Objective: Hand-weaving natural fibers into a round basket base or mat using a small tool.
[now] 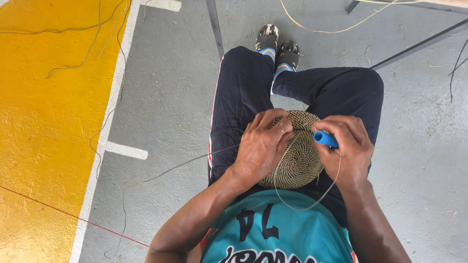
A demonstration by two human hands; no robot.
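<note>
Seen from above, a seated person in dark trousers and a teal jersey works a round woven disc point(296, 160) that rests on the lap between both hands. The disc is flat, coiled in tight rings of tan fibre, with a ribbed, rope-like texture. The left hand point(261, 146) lies over its left edge, fingers point(271, 122) curled closed and pressing on the weave. The right hand point(347, 148) is clenched around a tool with a smooth blue handle point(325, 139); its thin tip seems to reach into the disc near the left fingers, though it is hard to make out. 1 pale loose strand point(307, 202) loops from the disc down over the jersey. Below lies a rough grey concrete floor point(165, 97) with a yellow painted area point(44, 131) edged in white.
</note>
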